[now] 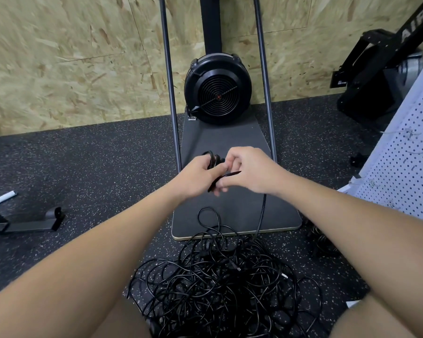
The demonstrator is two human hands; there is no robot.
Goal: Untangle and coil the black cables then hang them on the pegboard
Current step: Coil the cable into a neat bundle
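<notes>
A big tangle of black cables (220, 289) lies on the speckled floor between my knees. My left hand (200, 176) is closed around a small black cable coil (214, 159) held above the grey platform. My right hand (244, 170) pinches a strand of the same cable close to the coil. From under my right hand a single strand (261, 215) hangs down into the tangle. The white pegboard (405, 162) leans at the right edge with a few thin wire hooks on it.
A black fan unit (217, 90) on a grey platform (230, 215) with two upright metal rods stands straight ahead against the chipboard wall. Black gym equipment (376, 76) sits at the back right. A black metal foot (25, 223) lies at the left. A smaller dark cable bundle (322, 240) lies beside the pegboard.
</notes>
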